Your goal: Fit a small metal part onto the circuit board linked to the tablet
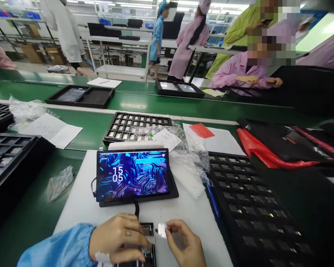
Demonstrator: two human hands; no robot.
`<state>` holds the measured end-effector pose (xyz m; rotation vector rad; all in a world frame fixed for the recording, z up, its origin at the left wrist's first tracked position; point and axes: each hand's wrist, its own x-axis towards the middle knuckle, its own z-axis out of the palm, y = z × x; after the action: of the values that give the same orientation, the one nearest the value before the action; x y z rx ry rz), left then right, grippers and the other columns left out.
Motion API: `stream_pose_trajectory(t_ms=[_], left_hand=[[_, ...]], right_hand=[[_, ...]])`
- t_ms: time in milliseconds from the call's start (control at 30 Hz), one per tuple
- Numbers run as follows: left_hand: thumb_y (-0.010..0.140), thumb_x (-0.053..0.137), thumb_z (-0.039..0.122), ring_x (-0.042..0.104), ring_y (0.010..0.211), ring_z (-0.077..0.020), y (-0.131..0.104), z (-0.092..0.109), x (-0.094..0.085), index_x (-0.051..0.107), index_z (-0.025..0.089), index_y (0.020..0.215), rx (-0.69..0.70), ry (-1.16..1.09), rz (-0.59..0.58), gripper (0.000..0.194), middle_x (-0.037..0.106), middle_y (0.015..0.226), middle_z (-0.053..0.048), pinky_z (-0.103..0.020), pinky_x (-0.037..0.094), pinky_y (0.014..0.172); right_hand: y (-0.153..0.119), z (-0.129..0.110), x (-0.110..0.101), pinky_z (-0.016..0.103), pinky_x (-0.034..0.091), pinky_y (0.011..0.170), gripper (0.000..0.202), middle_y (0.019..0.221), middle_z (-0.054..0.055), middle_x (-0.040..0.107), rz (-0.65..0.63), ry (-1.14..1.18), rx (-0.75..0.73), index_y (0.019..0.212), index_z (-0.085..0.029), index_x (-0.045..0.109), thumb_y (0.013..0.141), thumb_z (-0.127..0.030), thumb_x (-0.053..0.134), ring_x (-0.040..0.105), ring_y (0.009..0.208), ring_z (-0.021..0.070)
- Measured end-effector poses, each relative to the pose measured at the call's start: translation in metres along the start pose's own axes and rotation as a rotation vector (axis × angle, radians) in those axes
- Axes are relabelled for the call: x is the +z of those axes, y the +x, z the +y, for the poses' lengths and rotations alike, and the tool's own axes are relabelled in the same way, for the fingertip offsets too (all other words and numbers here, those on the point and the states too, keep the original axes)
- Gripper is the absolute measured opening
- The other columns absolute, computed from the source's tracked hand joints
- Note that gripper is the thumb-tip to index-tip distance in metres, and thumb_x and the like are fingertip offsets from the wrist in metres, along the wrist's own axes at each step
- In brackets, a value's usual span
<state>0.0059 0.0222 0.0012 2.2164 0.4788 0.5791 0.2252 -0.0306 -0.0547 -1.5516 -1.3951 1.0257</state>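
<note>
On the white foam pad (80, 196), my left hand (119, 237) lies across a black frame with electronic parts (150, 252). Its thumb and fingers are bent but apart, with nothing visibly pinched between them; the hand covers much of the frame. Just to the right, the thumb and fingertips of my right hand (186, 244) pinch a small silvery-white part (161, 230) with a short black tab on its left side. Behind both hands a tablet (132, 176) leans on a dark stand, its screen lit and showing 15 05. A black cable (137, 209) runs from it toward the frame.
Black compartment trays with small parts stand at the right (250, 196), behind the tablet (119, 128) and at the left (8, 155). Bubble wrap (196, 155), a blue pen (213, 200) and a small plastic bag (60, 181) lie around the pad. Several people are beyond the green bench.
</note>
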Motion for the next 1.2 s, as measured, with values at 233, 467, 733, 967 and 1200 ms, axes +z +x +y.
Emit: stream_pose_trajectory(t_ms=[233,467,733,967,1200], left_hand=[[0.098,0.015,0.043,0.047,0.057,-0.0161,-0.003,-0.013,0.018,0.060,0.018,0.090,0.023,0.373,-0.052,0.052,0.054,0.066,-0.002,-0.031,0.026,0.056],[0.099,0.018,0.039,0.047,0.058,-0.0142,-0.002,-0.012,0.015,0.058,0.019,0.094,0.013,0.351,-0.008,0.045,0.055,0.069,0.000,-0.028,0.031,0.057],[0.099,0.018,0.037,0.044,0.058,-0.0153,-0.003,-0.012,0.015,0.057,0.018,0.098,-0.026,0.314,-0.043,0.043,0.053,0.069,-0.001,-0.028,0.032,0.056],[0.100,0.021,0.035,0.048,0.059,-0.0145,-0.005,-0.014,0.016,0.057,0.018,0.103,0.004,0.410,0.023,0.039,0.056,0.069,-0.001,-0.026,0.036,0.055],[0.100,0.024,0.035,0.047,0.055,-0.0135,-0.004,-0.017,0.022,0.057,0.017,0.094,0.047,0.444,0.102,0.039,0.054,0.065,-0.001,-0.025,0.035,0.050]], right_hand=[[-0.004,-0.009,0.013,0.024,0.045,0.063,0.004,0.071,0.003,0.058,0.075,-0.057,-0.140,0.076,-0.020,0.060,0.079,-0.018,0.056,0.059,0.067,0.0162],[-0.003,-0.001,0.008,0.022,0.046,0.064,0.011,0.074,0.000,0.056,0.032,-0.109,-0.278,0.081,-0.020,0.058,0.081,-0.012,0.051,0.059,0.068,0.0135],[0.001,0.001,0.002,0.019,0.049,0.063,0.014,0.074,0.000,0.056,-0.021,-0.198,-0.370,0.086,-0.020,0.058,0.081,-0.008,0.052,0.060,0.069,0.0120],[0.003,-0.001,0.000,0.017,0.051,0.063,0.016,0.075,0.000,0.058,-0.038,-0.168,-0.368,0.089,-0.021,0.063,0.081,-0.008,0.056,0.062,0.069,0.0115],[0.003,0.002,0.002,0.017,0.052,0.062,0.016,0.074,0.000,0.059,-0.036,-0.157,-0.343,0.091,-0.020,0.065,0.081,-0.010,0.057,0.063,0.068,0.0119]])
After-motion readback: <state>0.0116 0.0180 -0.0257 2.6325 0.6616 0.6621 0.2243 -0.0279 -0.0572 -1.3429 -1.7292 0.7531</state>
